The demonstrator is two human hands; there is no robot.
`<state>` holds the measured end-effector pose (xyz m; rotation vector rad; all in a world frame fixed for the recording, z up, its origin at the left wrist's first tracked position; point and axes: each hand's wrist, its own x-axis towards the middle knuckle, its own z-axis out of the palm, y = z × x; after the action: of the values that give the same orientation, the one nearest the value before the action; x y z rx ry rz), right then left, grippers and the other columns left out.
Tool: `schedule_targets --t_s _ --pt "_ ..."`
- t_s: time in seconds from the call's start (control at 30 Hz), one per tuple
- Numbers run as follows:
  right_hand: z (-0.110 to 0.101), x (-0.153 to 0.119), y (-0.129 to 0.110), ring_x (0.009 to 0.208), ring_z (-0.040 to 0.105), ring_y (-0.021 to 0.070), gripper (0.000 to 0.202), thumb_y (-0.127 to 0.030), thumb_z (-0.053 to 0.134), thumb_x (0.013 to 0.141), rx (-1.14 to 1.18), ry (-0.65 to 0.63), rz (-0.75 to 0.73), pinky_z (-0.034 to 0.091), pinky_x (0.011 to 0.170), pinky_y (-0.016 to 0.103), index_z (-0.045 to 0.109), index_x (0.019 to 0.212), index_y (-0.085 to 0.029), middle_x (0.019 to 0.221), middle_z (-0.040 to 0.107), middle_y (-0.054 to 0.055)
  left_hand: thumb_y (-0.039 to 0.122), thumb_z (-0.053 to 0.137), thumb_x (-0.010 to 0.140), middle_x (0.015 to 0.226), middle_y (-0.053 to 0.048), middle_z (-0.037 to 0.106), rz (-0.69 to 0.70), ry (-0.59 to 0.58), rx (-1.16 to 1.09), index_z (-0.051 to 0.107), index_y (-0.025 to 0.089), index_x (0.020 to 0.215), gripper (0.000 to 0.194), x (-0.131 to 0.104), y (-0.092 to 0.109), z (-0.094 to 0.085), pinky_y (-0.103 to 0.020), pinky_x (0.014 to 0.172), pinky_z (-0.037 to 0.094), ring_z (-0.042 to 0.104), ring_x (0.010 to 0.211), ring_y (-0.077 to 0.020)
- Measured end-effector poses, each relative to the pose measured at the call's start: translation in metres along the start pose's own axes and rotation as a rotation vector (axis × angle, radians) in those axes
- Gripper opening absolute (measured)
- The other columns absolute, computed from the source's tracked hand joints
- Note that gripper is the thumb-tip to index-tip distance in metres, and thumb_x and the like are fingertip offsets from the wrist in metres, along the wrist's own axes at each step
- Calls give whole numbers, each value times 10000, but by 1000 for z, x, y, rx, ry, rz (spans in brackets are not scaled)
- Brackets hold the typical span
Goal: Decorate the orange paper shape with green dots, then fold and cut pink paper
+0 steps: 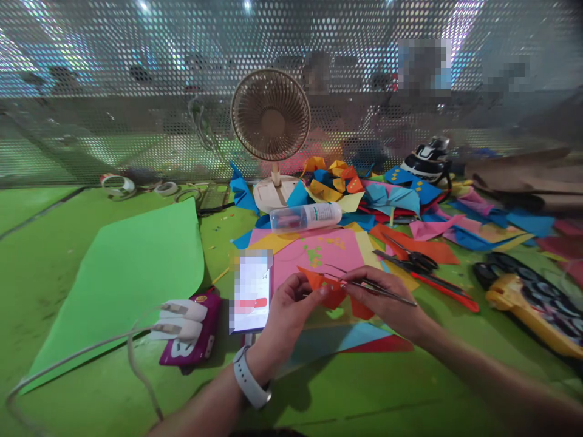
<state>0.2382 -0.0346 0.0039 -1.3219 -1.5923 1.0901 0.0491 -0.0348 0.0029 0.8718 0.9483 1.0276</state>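
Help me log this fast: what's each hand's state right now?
Left hand: closed, pinching folded orange paper.
Right hand: closed, holding long, slim metal tweezers.

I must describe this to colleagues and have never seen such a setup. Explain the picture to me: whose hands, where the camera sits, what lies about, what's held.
There is no machine here: these are one person's bare hands. The single picture comes from a camera worn on that person's head, looking forward and down.

The left hand, with a pale watch on its wrist, pinches folded orange paper. The right hand holds thin metal tweezers close to it; whether the tips grip the paper is hard to tell.

On the green table are a phone, a large green sheet, a clear bottle on its side, scissors and colourful folded papers. A fan stands behind.
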Motion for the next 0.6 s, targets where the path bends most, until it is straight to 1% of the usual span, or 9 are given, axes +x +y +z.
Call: schedule_targets --t_s 0.1,0.23,0.33,0.4,0.53,0.6 --pt "3 -2 -1 810 661 176 169 -379 645 806 10 2 -13 543 708 273 695 900 -247 857 714 12 291 771 702 812 -21 665 1 26 21 599 167 810 238 1 -4 -1 -242 645 452 598 701 -117" --pt "6 -3 1 805 665 186 173 -385 649 803 18 6 -21 548 699 288 692 894 -243 858 714 23 285 769 704 740 0 649 20 26 26 572 171 764 236 2 -6 -2 -233 610 439 583 657 -108" --pt "5 -2 1 817 672 194 201 -403 665 788 61 -4 -1 555 723 305 687 896 -235 874 719 33 292 769 707 753 -4 647 19 6 18 581 169 761 231 2 -4 -2 -241 646 453 593 694 -117" --pt "3 0 0 823 674 198 217 -409 680 772 103 1 22 559 740 317 680 895 -229 875 722 37 318 759 718 799 -12 653 11 7 -3 610 169 801 226 1 -1 -1 -247 691 464 601 738 -124" --pt "-1 3 -1 804 676 182 184 -383 708 745 146 34 44 556 745 302 678 853 -238 832 717 15 437 663 791 828 -25 663 -38 43 -107 645 176 813 263 -1 3 0 -264 731 480 613 773 -135" --pt "-2 4 -1 803 675 174 160 -368 710 746 155 35 39 551 742 289 679 843 -243 825 714 6 445 656 792 837 -35 677 -55 72 -133 655 175 812 271 -1 4 -1 -270 736 481 625 786 -147"
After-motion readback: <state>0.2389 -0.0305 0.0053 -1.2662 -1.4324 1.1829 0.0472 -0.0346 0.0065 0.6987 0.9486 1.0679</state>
